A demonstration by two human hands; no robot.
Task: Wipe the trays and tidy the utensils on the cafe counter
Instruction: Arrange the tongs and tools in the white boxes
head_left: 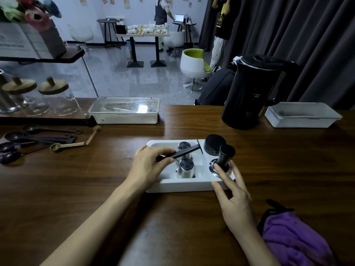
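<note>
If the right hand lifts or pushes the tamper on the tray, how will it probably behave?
The tamper probably feels heavy for its size: its base looks like polished metal. It stands tall on that round base, so a push high on the handle could tip it; on its side it might roll.

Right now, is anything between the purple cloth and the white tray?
Only the right hand, touching the black tamper on the white tray. Otherwise bare counter lies between it and the purple cloth.
</note>
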